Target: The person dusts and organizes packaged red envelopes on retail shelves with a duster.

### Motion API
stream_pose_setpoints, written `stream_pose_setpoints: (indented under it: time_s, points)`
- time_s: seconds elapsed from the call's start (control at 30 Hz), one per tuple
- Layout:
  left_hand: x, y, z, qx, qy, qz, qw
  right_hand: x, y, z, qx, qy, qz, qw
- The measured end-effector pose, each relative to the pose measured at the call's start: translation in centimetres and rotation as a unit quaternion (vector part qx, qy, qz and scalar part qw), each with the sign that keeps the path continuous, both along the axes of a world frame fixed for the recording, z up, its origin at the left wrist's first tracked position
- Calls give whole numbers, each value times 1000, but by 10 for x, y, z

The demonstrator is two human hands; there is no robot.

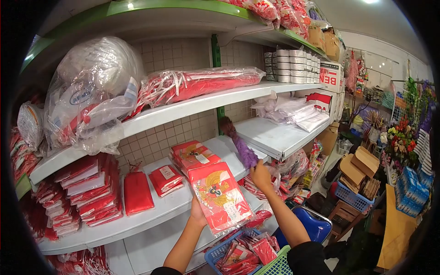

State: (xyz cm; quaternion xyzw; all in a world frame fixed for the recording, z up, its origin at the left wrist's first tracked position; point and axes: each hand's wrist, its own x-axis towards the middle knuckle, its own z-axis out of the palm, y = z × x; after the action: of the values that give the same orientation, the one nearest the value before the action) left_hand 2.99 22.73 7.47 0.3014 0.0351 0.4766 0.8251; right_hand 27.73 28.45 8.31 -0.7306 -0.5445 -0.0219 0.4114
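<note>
My left hand (198, 213) is closed on the lower left side of a plastic-wrapped red packet (201, 183), which has a golden eagle emblem and a white label. Behind it, a similar eagle packet (185, 153) lies on the white middle shelf (158, 208). A purple and brown feather duster (244, 151) is gripped in my right hand (261, 178), its fluffy end pointing up and left over the shelf. To the left on that shelf are a small red packet (166, 178), a plain red packet (138, 195) and tall stacks of red packets (98, 192).
A long bag of red cloth (206, 82) and a large plastic bundle (98, 68) rest on the upper shelf. Below my hands, a blue basket (215, 254) holds red packets beside a green basket (275, 266). A blue chair (311, 224) stands to the right.
</note>
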Motion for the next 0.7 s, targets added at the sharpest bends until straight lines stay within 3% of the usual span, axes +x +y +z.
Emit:
stream_pose_setpoints:
  time_s: [0.07,0.13,0.2,0.27,0.37,0.47,0.5,0.6,0.63,0.7]
  points:
    - [4,-2,-2,-11,-17,-2,1000,14,-13,-28,74,70,28,994]
    - [11,-10,3,-7,-35,-3,999,12,-44,-51,191,186,122,956]
    - [18,-21,7,-3,-51,0,999,-3,-112,-37,144,250,139,947]
    - [26,-30,9,5,-62,9,998,1,-155,-65,78,350,160,920]
    - [39,-45,8,-6,-88,33,996,-18,-239,-63,52,237,168,955]
    - [43,-40,-28,37,-167,-23,985,-14,-291,-120,38,51,192,979]
    - [42,-34,-66,101,-288,-171,937,-18,-311,-113,29,13,214,976]
    - [43,-78,-72,21,-104,-61,992,-16,-346,-111,-26,-38,164,985]
    - [55,-99,-32,-41,-95,-5,995,-21,-351,-102,16,13,134,991]
    - [66,-132,-21,-57,-71,-33,995,-27,-358,-85,-4,105,118,987]
